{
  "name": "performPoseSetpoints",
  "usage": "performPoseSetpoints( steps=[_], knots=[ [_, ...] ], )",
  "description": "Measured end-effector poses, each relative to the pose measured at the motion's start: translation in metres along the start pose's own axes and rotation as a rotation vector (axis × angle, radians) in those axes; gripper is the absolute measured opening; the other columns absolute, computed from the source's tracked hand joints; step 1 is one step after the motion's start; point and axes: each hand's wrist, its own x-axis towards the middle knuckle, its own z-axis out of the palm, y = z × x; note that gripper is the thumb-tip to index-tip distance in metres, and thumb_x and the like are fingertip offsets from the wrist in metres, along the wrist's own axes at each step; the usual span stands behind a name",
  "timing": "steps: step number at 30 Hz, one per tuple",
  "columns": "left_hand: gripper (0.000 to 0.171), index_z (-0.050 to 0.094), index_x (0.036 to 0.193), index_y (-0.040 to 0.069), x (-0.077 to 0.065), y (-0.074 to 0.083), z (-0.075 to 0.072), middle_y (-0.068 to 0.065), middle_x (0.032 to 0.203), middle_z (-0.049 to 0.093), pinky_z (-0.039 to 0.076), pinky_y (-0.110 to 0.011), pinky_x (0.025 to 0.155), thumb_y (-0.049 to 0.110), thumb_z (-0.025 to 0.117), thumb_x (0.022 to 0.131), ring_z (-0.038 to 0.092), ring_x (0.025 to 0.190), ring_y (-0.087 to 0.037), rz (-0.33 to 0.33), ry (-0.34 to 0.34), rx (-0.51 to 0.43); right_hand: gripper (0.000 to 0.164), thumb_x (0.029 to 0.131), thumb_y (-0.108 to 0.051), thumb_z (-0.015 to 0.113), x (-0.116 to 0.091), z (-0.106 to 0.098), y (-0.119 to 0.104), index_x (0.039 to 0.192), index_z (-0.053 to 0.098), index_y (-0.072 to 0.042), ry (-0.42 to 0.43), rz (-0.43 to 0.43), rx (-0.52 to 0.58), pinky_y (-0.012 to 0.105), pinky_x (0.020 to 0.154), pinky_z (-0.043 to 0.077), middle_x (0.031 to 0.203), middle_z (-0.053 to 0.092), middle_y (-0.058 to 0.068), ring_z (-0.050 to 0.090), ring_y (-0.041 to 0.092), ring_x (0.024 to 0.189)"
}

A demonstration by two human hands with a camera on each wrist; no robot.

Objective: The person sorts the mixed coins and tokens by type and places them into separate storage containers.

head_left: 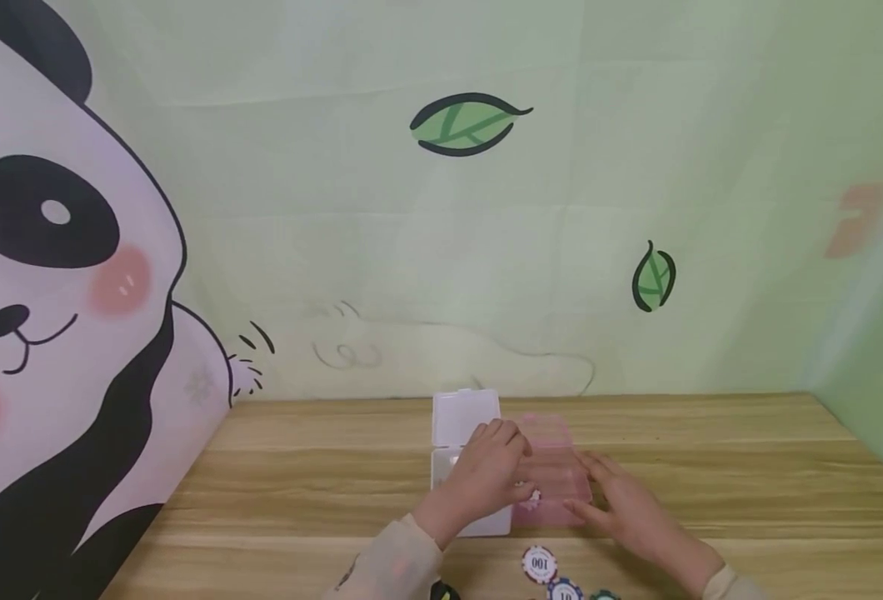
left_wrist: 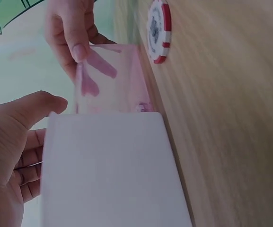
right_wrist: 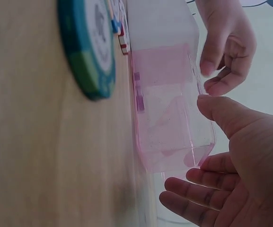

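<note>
A translucent pink box [head_left: 550,433] stands on the wooden table against the right side of a white box [head_left: 486,525], whose lid [head_left: 466,417] is flipped back. My left hand [head_left: 479,467] hovers over where the two boxes meet, its fingers loosely bent. Nothing shows between thumb and fingers in the right wrist view. Below its thumb, a small chip [head_left: 535,498] lies inside the pink box. At that box's right end is my right hand [head_left: 629,508], thumb [right_wrist: 221,108] at the rim and relaxed fingers [right_wrist: 198,194] beside the end wall.
Close to the table's front lie a red-and-white chip [head_left: 539,565] marked 100, a blue chip [head_left: 565,590] marked 10 and a green chip [head_left: 605,596]. A dark object [head_left: 444,591] sits under my left sleeve. Behind the table hangs a printed cloth [head_left: 336,208].
</note>
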Motion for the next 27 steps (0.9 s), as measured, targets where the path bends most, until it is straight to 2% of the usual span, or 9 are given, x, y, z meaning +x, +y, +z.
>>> performPoseSetpoints(
  steps=[5,10,20,23,27],
  knots=[
    [0.033,0.064,0.101,0.014,-0.003,0.002,-0.008,0.005,0.099,0.057,0.040,-0.023,0.082,0.038,0.075,0.079,0.051,0.097,-0.012,0.008,0.042,-0.039,0.070,0.087,-0.035,0.068,0.000,-0.001,0.000,0.140,0.043,0.004,0.002,-0.004,0.000,0.059,0.097,0.044,0.137,0.047,0.034,0.052,0.050,0.119],
    [0.033,0.063,0.102,0.014,-0.014,0.007,-0.014,0.005,0.102,0.057,0.042,-0.024,0.083,0.037,0.074,0.080,0.051,0.098,-0.011,0.020,0.103,-0.093,0.071,0.088,-0.038,0.066,0.000,-0.001,0.001,0.140,0.043,0.004,-0.002,-0.001,-0.004,0.060,0.098,0.043,0.138,0.046,0.034,0.051,0.050,0.121],
    [0.035,0.062,0.094,0.017,-0.042,0.018,-0.012,0.006,0.091,0.058,0.043,-0.022,0.076,0.028,0.082,0.068,0.053,0.084,-0.010,0.074,0.383,-0.130,0.071,0.087,-0.037,0.067,0.000,0.000,0.000,0.140,0.043,0.004,0.001,0.004,-0.020,0.060,0.099,0.042,0.137,0.048,0.032,0.050,0.049,0.122],
    [0.038,0.062,0.093,0.017,-0.052,0.020,-0.009,0.006,0.091,0.057,0.042,-0.021,0.076,0.029,0.084,0.066,0.053,0.085,-0.009,0.076,0.399,-0.166,0.071,0.087,-0.037,0.067,0.000,0.000,0.000,0.140,0.042,0.003,-0.004,0.012,-0.025,0.060,0.099,0.042,0.137,0.048,0.032,0.050,0.049,0.122],
    [0.040,0.062,0.095,0.016,-0.065,0.024,-0.006,0.006,0.093,0.057,0.042,-0.022,0.079,0.031,0.085,0.065,0.053,0.088,-0.009,0.070,0.364,-0.224,0.072,0.087,-0.038,0.067,-0.001,-0.001,0.000,0.141,0.042,0.003,-0.008,0.018,-0.021,0.061,0.100,0.041,0.138,0.047,0.032,0.049,0.050,0.123]
  ],
)
